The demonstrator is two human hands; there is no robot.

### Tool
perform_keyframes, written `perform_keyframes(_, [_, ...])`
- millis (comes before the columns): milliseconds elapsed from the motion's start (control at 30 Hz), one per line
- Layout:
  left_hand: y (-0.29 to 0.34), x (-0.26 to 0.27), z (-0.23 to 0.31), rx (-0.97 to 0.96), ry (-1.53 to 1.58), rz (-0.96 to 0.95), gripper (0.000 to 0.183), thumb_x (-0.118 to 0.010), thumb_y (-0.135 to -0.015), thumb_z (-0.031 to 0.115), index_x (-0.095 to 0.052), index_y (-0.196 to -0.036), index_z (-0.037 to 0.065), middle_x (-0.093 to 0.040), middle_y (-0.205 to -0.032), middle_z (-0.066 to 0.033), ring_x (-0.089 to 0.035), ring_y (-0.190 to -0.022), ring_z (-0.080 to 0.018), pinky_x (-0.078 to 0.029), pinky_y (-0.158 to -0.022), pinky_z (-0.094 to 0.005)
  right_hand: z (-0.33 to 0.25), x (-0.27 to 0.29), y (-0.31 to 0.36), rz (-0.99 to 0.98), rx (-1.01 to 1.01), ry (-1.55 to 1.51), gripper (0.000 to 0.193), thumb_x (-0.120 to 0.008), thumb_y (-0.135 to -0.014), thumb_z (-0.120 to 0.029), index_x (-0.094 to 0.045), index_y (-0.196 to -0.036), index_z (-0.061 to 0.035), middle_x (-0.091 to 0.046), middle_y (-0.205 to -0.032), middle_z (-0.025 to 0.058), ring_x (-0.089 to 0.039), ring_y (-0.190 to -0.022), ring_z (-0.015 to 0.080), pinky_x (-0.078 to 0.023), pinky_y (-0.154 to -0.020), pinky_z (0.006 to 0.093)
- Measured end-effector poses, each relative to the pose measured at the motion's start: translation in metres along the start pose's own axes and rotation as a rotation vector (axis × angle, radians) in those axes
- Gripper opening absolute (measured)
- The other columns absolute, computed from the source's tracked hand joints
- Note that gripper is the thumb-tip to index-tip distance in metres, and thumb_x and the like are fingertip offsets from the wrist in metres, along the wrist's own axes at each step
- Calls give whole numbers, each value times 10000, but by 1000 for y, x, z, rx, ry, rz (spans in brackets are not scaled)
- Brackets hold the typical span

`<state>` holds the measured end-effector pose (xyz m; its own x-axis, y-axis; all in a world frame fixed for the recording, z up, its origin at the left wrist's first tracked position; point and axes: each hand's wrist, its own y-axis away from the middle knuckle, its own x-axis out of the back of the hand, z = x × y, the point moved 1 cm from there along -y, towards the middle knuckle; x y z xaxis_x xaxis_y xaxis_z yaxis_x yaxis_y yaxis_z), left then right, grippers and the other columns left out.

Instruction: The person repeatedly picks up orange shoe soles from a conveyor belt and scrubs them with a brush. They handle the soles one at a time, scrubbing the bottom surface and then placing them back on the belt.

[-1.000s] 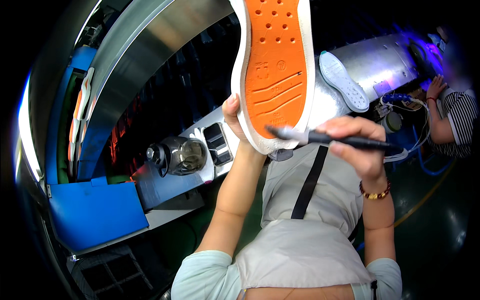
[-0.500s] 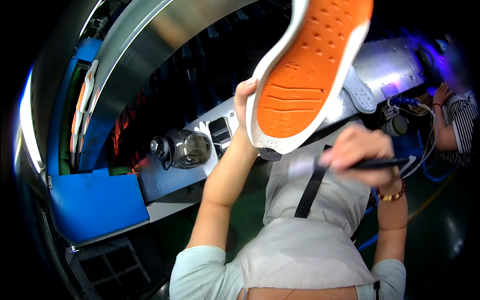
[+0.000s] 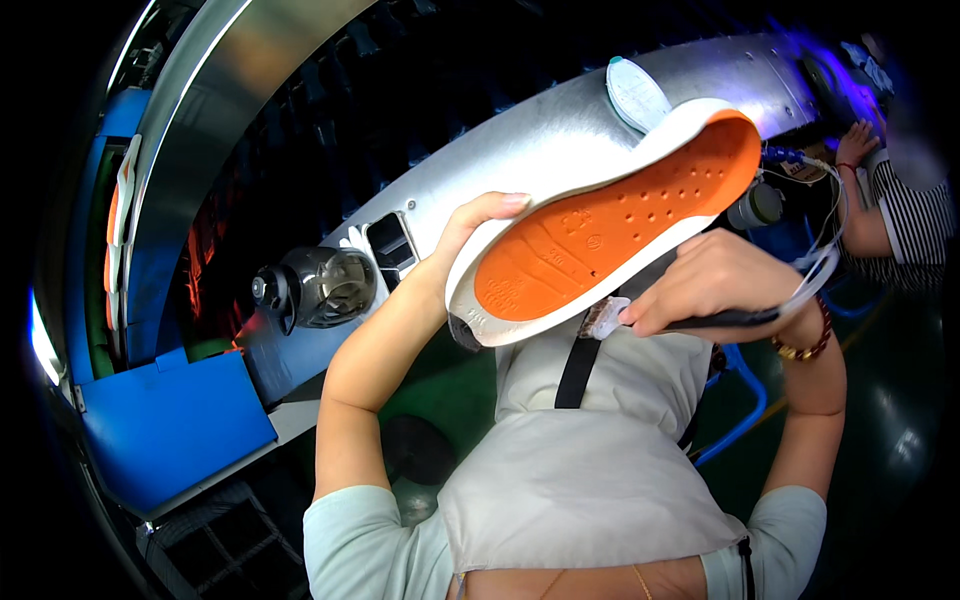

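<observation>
A white shoe sole with an orange inner face (image 3: pixel 620 220) is tilted up to the right in front of me. My left hand (image 3: pixel 478 218) grips its far-left edge, the thumb on the white rim and the other fingers hidden behind the sole. My right hand (image 3: pixel 715 285) is closed around a dark-handled brush (image 3: pixel 605 317), its pale bristle end close beside the sole's near edge. I cannot tell whether the bristles touch the rim. A pale tube runs up from the brush handle's end by my right wrist.
Behind the sole, another pale sole (image 3: pixel 637 92) lies on the curved metal bench (image 3: pixel 520 120). At left stand a clear jug (image 3: pixel 330 285), a dark tray (image 3: pixel 390 245) and a blue box (image 3: pixel 180 420). More soles (image 3: pixel 118 240) lean at far left. A co-worker (image 3: pixel 885 200) sits at right.
The sole has come lower and swung from nearly upright to a rightward slant. The brush, blurred before, is now sharp beside the sole's near edge. My view has also shifted.
</observation>
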<state>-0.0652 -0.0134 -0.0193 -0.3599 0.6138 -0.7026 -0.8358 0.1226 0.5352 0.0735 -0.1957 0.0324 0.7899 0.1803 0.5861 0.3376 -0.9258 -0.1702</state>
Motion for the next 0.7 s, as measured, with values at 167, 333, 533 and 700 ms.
perform_keyframes(167, [10,-4,-3,-42,-160,146,487,-513,-691,322,-481,-1028,-28,-515,-994,-193,-530,-847,-237,-422,-739,-300,23,-8,9,110,-49,-165,73,-580,-676,-42,-590,-746,-26,-616,-773,81,-594,-765,212,-465,-670,268])
perform_keyframes(333, [12,19,-9,-7,177,16,487,-516,-678,299,-479,-1042,-21,-521,-1000,-175,-527,-868,-239,-422,-749,-300,15,7,11,161,-7,-116,90,-570,-676,-11,-590,-762,-30,-614,-790,86,-594,-773,209,-463,-698,271])
perform_keyframes(533, [18,17,-7,-66,91,90,561,-531,-637,330,-469,-1067,-23,-523,-1004,-190,-544,-846,-248,-440,-730,-292,11,12,16,62,-63,1,142,-620,-645,-29,-616,-784,-57,-623,-756,63,-598,-746,177,-461,-683,268])
perform_keyframes(700, [18,34,-3,-171,41,12,616,-509,-671,402,-430,-1129,-2,-491,-1074,-189,-506,-942,-274,-406,-806,-336,42,9,23,306,-16,-118,130,-607,-676,-28,-612,-805,-50,-613,-858,87,-595,-807,194,-481,-675,258])
